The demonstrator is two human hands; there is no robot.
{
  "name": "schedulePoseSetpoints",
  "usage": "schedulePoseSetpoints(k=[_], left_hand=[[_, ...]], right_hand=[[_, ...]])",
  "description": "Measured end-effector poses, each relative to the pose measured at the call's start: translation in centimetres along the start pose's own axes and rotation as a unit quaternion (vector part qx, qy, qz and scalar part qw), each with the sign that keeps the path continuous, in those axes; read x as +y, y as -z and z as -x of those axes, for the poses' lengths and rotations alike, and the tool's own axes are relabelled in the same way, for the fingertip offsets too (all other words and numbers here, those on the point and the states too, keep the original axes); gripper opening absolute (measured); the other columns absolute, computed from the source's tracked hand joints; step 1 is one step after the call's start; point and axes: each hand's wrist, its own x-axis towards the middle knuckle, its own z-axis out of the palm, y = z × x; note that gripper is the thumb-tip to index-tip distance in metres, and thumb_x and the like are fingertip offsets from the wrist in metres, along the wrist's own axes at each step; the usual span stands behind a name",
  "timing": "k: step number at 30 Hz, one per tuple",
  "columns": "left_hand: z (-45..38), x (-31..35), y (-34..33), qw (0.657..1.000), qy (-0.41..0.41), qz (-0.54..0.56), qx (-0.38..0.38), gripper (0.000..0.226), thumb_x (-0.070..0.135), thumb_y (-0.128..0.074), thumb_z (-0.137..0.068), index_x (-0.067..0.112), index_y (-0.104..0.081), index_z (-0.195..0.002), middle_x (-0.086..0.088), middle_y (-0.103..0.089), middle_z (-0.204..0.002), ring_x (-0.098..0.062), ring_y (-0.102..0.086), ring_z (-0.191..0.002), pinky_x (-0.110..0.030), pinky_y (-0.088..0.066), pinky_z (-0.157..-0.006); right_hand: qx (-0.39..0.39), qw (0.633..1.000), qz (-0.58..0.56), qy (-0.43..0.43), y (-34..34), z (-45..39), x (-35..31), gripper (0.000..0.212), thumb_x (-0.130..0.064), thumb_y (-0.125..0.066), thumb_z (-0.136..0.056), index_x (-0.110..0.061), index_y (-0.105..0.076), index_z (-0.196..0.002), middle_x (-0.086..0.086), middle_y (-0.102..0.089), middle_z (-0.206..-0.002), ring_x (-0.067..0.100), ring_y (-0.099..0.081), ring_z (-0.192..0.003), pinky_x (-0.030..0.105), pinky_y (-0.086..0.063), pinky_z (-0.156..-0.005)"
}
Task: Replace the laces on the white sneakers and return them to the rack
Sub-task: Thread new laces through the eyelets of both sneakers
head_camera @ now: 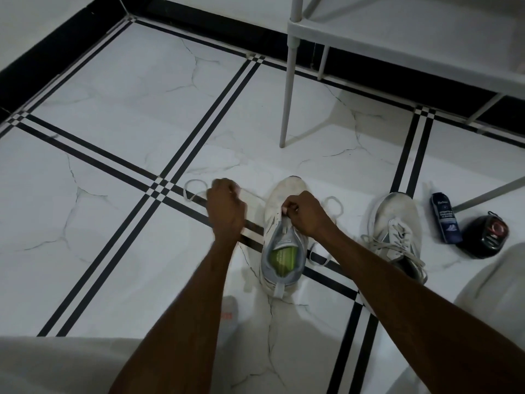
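Note:
A white sneaker (281,245) with a green insole stands on the tiled floor, toe pointing away from me. My right hand (305,216) pinches the lace at the eyelets over its tongue. My left hand (225,207) is curled round the white lace (193,190) and holds it out to the left of the shoe, where a loop trails on the floor. Another stretch of lace (335,207) loops to the right of the shoe. A second white sneaker (396,231), laced, lies further right.
A white shoe rack (397,38) stands at the back right, one leg (287,109) planted on the floor beyond the shoe. A dark blue cleaner bottle (444,217) and a round black tin (487,237) lie to the right. My knees fill the lower corners.

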Motion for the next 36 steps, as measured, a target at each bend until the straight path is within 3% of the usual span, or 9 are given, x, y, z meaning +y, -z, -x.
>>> schedulePoseSetpoints(k=[5,8,12,16,19,22,26,30,36], left_hand=[[-1.6,-2.7,2.1,0.992,0.117,0.018,0.046,0.011,0.006,-0.068,-0.081,0.016,-0.071,-0.085,0.001,-0.067,-0.093,-0.026,-0.066,-0.09,-0.044,-0.054,-0.085],[-1.0,-1.7,1.3,0.994,0.097,0.046,0.024,0.011,0.015,-0.07,-0.087,0.015,-0.071,-0.098,-0.006,-0.07,-0.105,-0.028,-0.065,-0.1,-0.046,-0.052,-0.092],[-1.1,2.2,0.1,0.983,-0.025,0.123,-0.132,0.041,0.028,-0.078,-0.085,0.021,-0.066,-0.124,0.002,-0.064,-0.124,-0.017,-0.053,-0.118,-0.037,-0.045,-0.1],[-0.6,6.9,-0.6,0.927,-0.117,0.161,-0.319,0.042,0.024,-0.087,-0.077,0.011,-0.074,-0.114,0.002,-0.07,-0.115,-0.003,-0.061,-0.102,-0.016,-0.047,-0.089],[-0.4,6.6,-1.7,0.951,-0.046,0.175,-0.251,0.007,0.016,-0.074,-0.089,0.013,-0.078,-0.094,-0.001,-0.076,-0.1,-0.011,-0.068,-0.095,-0.026,-0.049,-0.087],[-1.2,4.0,-1.5,0.979,0.065,0.151,-0.125,0.007,0.019,-0.071,-0.089,0.023,-0.074,-0.095,0.003,-0.075,-0.104,-0.017,-0.068,-0.102,-0.042,-0.053,-0.096],[-1.3,4.1,-1.0,0.946,-0.038,0.202,-0.251,0.061,0.01,-0.083,-0.08,0.013,-0.06,-0.136,-0.003,-0.06,-0.137,-0.01,-0.055,-0.124,-0.02,-0.046,-0.1],[-1.3,6.6,-0.8,0.903,-0.113,0.207,-0.36,0.032,-0.006,-0.067,-0.087,0.009,-0.075,-0.113,-0.002,-0.075,-0.114,-0.01,-0.067,-0.111,-0.025,-0.051,-0.098],[-2.2,6.0,0.8,0.947,0.009,0.24,-0.214,0.057,-0.008,-0.038,-0.067,0.007,-0.069,-0.112,-0.007,-0.075,-0.103,-0.018,-0.067,-0.102,-0.041,-0.053,-0.099]], right_hand=[[-0.014,1.0,0.004,-0.022,1.3,0.2,-1.3,0.011,-0.018,-0.063,-0.094,-0.02,-0.067,-0.083,0.01,-0.069,-0.099,0.023,-0.063,-0.089,0.025,-0.041,-0.071],[-0.005,0.998,-0.001,-0.058,3.6,0.5,-2.2,0.015,-0.032,-0.069,-0.09,-0.023,-0.06,-0.083,0.001,-0.066,-0.092,0.022,-0.064,-0.09,0.031,-0.05,-0.076],[-0.033,0.991,-0.02,-0.127,8.3,1.6,-3.8,0.026,-0.039,-0.064,-0.094,-0.013,-0.061,-0.091,0.011,-0.071,-0.089,0.025,-0.069,-0.072,0.029,-0.05,-0.057],[-0.023,0.968,-0.213,-0.129,11.0,2.7,-5.3,0.028,-0.031,-0.065,-0.095,-0.004,-0.061,-0.099,0.013,-0.068,-0.081,0.014,-0.064,-0.052,0.025,-0.051,-0.05],[-0.027,0.968,-0.215,-0.124,11.7,2.7,-5.1,0.027,-0.034,-0.072,-0.089,-0.009,-0.063,-0.098,0.01,-0.069,-0.074,0.013,-0.062,-0.055,0.026,-0.051,-0.054],[-0.035,0.972,-0.194,-0.124,12.0,2.9,-4.4,0.025,-0.032,-0.076,-0.087,-0.009,-0.068,-0.094,0.008,-0.066,-0.068,0.013,-0.055,-0.053,0.022,-0.046,-0.051],[-0.036,0.97,-0.213,-0.107,11.4,3.1,-4.8,0.019,-0.026,-0.075,-0.088,-0.008,-0.07,-0.091,0.006,-0.063,-0.067,0.009,-0.053,-0.053,0.019,-0.044,-0.051],[-0.018,0.967,-0.236,-0.091,11.2,2.6,-5.7,0.018,-0.024,-0.073,-0.09,-0.006,-0.07,-0.094,0.005,-0.066,-0.068,0.008,-0.057,-0.054,0.021,-0.045,-0.054],[0.019,0.962,-0.257,-0.092,11.8,2.4,-5.3,0.019,-0.023,-0.07,-0.092,-0.004,-0.066,-0.092,0.003,-0.065,-0.076,0.003,-0.058,-0.053,0.02,-0.045,-0.056]])
